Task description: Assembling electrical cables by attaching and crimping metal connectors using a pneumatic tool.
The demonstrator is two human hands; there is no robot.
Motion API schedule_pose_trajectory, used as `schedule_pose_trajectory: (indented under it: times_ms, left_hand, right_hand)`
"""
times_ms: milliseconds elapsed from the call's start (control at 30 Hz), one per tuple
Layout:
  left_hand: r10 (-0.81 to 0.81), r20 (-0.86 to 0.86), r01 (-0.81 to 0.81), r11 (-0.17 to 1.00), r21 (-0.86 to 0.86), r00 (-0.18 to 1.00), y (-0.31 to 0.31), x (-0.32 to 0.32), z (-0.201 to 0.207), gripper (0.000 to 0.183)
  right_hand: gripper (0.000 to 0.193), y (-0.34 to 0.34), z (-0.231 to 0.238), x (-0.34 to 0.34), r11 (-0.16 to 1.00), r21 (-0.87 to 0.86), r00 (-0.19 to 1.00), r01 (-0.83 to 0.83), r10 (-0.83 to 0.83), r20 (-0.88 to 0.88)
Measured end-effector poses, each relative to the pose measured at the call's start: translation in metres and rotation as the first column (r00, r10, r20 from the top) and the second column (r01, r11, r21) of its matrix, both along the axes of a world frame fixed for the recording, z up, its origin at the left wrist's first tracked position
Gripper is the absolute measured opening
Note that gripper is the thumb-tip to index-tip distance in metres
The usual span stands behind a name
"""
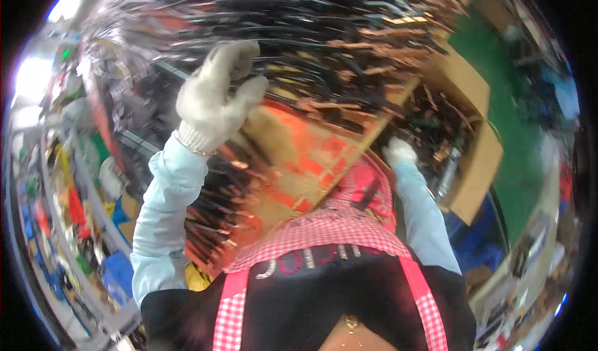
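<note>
My left hand [218, 99], in a white knitted glove, is raised over the worn orange work surface [302, 164]. Its thumb and fingers are apart, with nothing visible between them. Just beyond it lies a wide heap of black cable pieces [299, 21], many with copper-coloured ends. On the right, my right hand [400, 150], gloved in white too, is down at the near left side of an open cardboard box [476, 170]. Dark and copper-coloured pieces [439, 123] lie inside this box. The right hand is small and blurred, and its fingers cannot be made out.
More thin copper-tipped pieces [212, 223] lie along the near left of the surface. A wooden edge [380, 123] runs between surface and box. Green floor [507, 108] shows beyond the box. Shelving with colourful items [71, 201] stands far left. Something blue [479, 242] is below the box.
</note>
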State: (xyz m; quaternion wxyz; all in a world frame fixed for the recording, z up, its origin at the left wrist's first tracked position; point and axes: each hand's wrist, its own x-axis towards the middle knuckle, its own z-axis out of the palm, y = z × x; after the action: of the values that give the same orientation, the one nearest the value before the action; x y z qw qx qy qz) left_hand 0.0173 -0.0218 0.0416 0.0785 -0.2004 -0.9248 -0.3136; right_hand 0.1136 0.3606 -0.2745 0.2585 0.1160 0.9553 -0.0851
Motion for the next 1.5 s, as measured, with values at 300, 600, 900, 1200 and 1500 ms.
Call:
schedule_pose_trajectory:
  times_ms: [300, 600, 900, 1200, 1500]
  left_hand:
    - [-0.19, 0.081, 0.201, 0.795, -0.572, 0.979, -0.037, 0.055, -0.011, 0.016]
    - [-0.527, 0.079, 0.437, 0.601, -0.669, 0.846, -0.012, 0.037, -0.066, 0.014]
    - [-0.434, 0.303, 0.508, 0.828, -0.238, 0.848, -0.012, 0.029, -0.056, 0.022]
    - [-0.383, 0.436, 0.449, 0.892, -0.057, 0.814, -0.014, 0.027, -0.048, 0.025]
    - [-0.337, 0.575, 0.439, 0.897, -0.045, 0.746, -0.008, 0.024, -0.046, 0.025]
  right_hand:
    - [0.039, 0.023, 0.023, 0.044, 0.985, -0.101, 0.958, -0.14, 0.109, -0.264]
    - [0.042, 0.038, 0.111, 0.051, 0.493, -0.803, 0.659, 0.335, -0.732, -0.174]
    - [0.027, -0.125, 0.226, 0.034, 0.738, -0.487, 0.755, -0.466, 0.045, -0.654]
    - [0.03, -0.178, 0.221, 0.006, 0.749, -0.349, 0.617, -0.563, 0.1, -0.78]
    - [0.033, -0.185, 0.205, 0.009, 0.703, -0.532, 0.681, -0.472, -0.093, -0.726]
